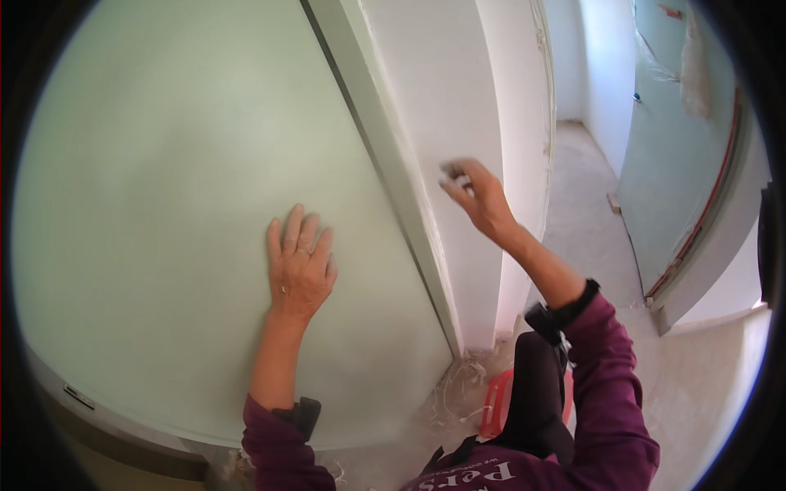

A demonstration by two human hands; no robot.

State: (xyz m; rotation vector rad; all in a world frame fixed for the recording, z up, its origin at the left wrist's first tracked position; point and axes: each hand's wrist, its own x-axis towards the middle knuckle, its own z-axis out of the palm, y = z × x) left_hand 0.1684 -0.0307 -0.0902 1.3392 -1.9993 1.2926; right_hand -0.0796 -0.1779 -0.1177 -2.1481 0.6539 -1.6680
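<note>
My left hand (pixel 301 266) lies flat on a pale green door (pixel 180 204), its fingers stretched toward the top and a ring on one of them. My right hand (pixel 481 196) is raised beside the green door frame (pixel 401 176), in front of the white wall (pixel 450 106). Its fingers are bent, with a gap between the thumb and the fingertips. I make out nothing held in it, though the fingertips are slightly blurred. A dark band with a small black device (pixel 547 321) is on my right forearm, and a similar black device (pixel 307 417) is on the left.
A metal latch plate (pixel 79 397) is set in the door's edge at lower left. A red plastic stool (pixel 497 401) stands by my leg, near loose scraps (pixel 458 380) on the floor. Another green door (pixel 679 164) stands open at right, with plastic film hanging from it.
</note>
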